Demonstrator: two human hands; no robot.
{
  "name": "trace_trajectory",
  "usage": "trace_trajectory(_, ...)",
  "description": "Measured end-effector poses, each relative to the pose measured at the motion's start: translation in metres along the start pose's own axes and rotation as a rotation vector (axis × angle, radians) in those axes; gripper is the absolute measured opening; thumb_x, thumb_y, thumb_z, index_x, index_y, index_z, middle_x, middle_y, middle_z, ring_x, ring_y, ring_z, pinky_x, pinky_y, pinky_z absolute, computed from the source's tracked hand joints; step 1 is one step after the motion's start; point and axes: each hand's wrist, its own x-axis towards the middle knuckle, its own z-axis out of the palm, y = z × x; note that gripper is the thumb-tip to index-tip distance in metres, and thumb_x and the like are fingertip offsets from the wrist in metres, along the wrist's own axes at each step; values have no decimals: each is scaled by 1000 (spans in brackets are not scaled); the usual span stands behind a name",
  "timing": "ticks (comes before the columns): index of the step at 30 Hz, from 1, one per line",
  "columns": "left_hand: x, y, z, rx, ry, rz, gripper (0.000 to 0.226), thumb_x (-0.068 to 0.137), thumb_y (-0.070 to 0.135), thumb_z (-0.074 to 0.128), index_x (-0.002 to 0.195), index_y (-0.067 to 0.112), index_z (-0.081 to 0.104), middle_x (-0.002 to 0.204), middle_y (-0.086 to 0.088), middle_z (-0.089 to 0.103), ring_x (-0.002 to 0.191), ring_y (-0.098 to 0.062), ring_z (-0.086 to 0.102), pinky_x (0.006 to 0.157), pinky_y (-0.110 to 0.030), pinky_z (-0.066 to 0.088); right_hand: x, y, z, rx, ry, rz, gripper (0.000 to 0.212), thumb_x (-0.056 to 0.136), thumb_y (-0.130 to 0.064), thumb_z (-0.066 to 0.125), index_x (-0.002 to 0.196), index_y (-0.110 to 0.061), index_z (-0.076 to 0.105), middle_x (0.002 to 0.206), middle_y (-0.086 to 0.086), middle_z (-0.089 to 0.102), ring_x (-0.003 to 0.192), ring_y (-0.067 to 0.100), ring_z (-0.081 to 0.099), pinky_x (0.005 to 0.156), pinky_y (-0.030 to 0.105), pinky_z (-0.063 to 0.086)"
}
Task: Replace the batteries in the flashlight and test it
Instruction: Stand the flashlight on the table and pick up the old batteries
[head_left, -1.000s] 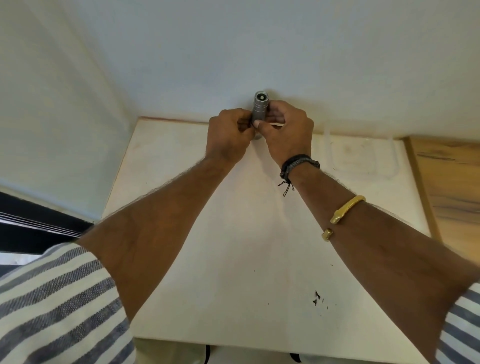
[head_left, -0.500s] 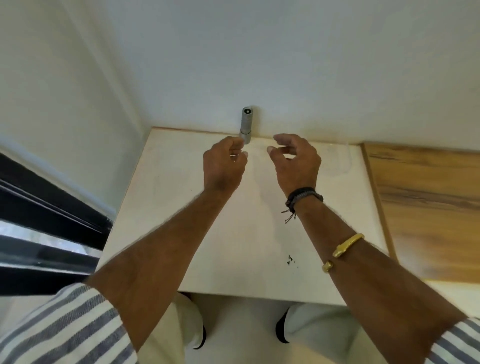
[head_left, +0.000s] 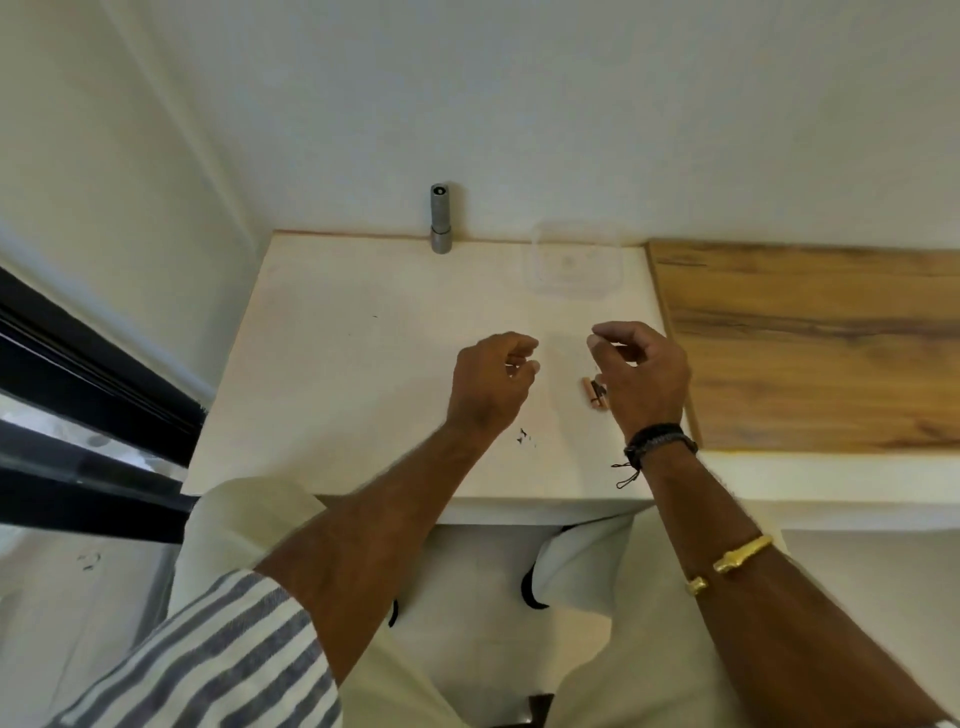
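Note:
A grey metal flashlight stands upright on its head at the far edge of the white table, against the wall. Nobody touches it. My left hand hovers over the middle of the table with its fingers loosely curled and nothing in it. My right hand hovers a little to the right, fingers apart, also with nothing in it. Small copper-and-black batteries lie on the table just left of my right palm, partly hidden by it.
A clear plastic container sits at the back right of the table. A wooden surface adjoins the table on the right. Dark window frames run along the left. Small black marks dot the tabletop near my left wrist.
Both hands let go of the flashlight, which now stands alone at the wall, and drew back toward me. The batteries have come into view by my right hand.

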Motion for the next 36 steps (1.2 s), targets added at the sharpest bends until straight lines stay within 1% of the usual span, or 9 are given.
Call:
trace_trajectory(4, -13, 7, 26, 9, -69, 25, 26, 89, 9, 68, 115, 10, 72, 109, -5, 74, 95, -12, 69, 85, -21, 56, -5, 21, -19, -44, 30, 82, 8, 86, -17, 76, 92, -23, 78, 86, -8, 75, 77, 15, 72, 66, 46, 64)
trace_trajectory(8, -15, 10, 45, 116, -180, 65, 28, 91, 13, 67, 119, 11, 70, 117, -6, 71, 104, -17, 66, 93, -33, 55, -11, 42, -24, -222, -1, 118, 13, 87, -15, 75, 99, -21, 77, 91, -7, 74, 79, 16, 70, 71, 31, 61)
trace_trajectory(12, -7, 8, 58, 319, -303, 122, 35, 96, 13, 59, 130, 13, 62, 133, -5, 62, 124, -21, 54, 109, -33, 40, -11, 56, -27, -493, -71, 110, 24, 90, -15, 73, 113, -23, 75, 109, 0, 72, 90, 19, 67, 75, 28, 50)
trace_trajectory(14, -2, 9, 61, 390, -363, 159, 40, 97, 9, 55, 137, 14, 56, 143, -4, 55, 133, -21, 46, 113, -32, 32, -9, 59, -27, -558, -98, 120, 26, 92, -15, 70, 116, -23, 74, 113, 1, 70, 96, 22, 68, 76, 28, 48)
trace_trajectory(16, 2, 10, 64, 426, -415, 219, 43, 97, 5, 53, 140, 14, 54, 147, -3, 52, 135, -21, 44, 114, -34, 31, -7, 61, -26, -609, -113, 124, 26, 93, -16, 67, 117, -22, 73, 114, 2, 70, 97, 23, 68, 79, 31, 51)
trace_trajectory(21, 13, 5, 69, 496, -443, 354, 38, 97, 7, 54, 133, 14, 61, 137, -4, 61, 127, -23, 51, 107, -37, 42, -4, 62, -25, -627, -99, 142, 25, 94, -17, 67, 118, -20, 72, 111, 2, 72, 99, 22, 67, 84, 34, 54)
trace_trajectory(28, 22, 3, 68, 692, -559, 527, 31, 98, 13, 57, 126, 23, 67, 117, -1, 67, 102, -21, 56, 80, -37, 52, -4, 60, -24, -674, -83, 169, 30, 98, -14, 59, 126, -19, 69, 120, 10, 65, 106, 26, 64, 87, 37, 54)
trace_trajectory(33, 29, 5, 71, 694, -602, 391, 20, 92, 17, 66, 111, 16, 71, 103, -4, 63, 92, -17, 54, 76, -29, 45, -7, 57, -24, -665, -101, 182, 26, 98, -15, 62, 122, -17, 71, 122, 11, 63, 104, 27, 65, 84, 34, 52)
trace_trajectory(36, 33, 5, 72, 667, -611, 284, 15, 90, 18, 70, 105, 13, 70, 99, -6, 62, 88, -18, 54, 79, -33, 48, -9, 53, -22, -626, -111, 185, 23, 97, -13, 63, 118, -16, 72, 122, 10, 61, 101, 27, 65, 83, 32, 52)
